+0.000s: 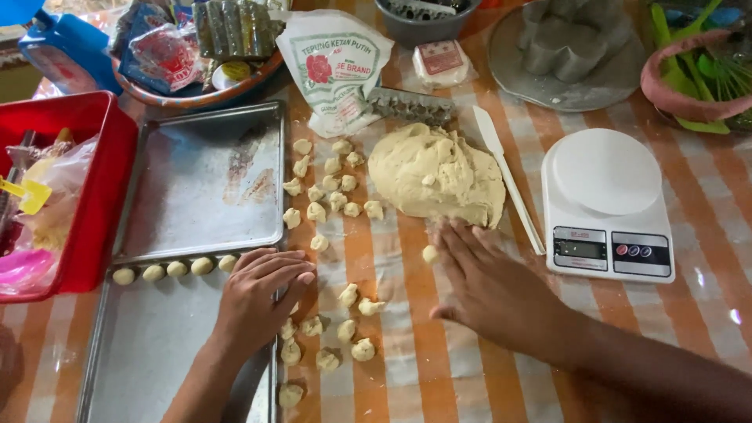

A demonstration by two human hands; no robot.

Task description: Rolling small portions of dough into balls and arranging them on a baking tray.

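Doughy scraps lie nearest me, a loose cluster of torn pieces [337, 329] on the striped orange and white cloth [407, 376] between my 2 arms. My left hand [262, 294] rests palm down over the edge of the near metal tray [149, 345], fingers pressed together and flat; I judge a piece is under it, but I cannot see one. My right hand [489, 286] lies flat on the cloth with fingers slightly spread, 1 small dough piece [429, 253] just beside its fingertips. Along the near tray's far edge sit 5 rolled balls [172, 269] in a row. If my left palm presses too hard, whatever is under it could smear onto the tray rim. Beyond, more torn pieces [325, 184] trail up beside the big dough lump [437, 174], which touches my right fingertips. Sweeping that hand sideways could knock the white spatula [509, 184] against the kitchen scale [607, 207]. Uncovered, the pieces may dry and crack
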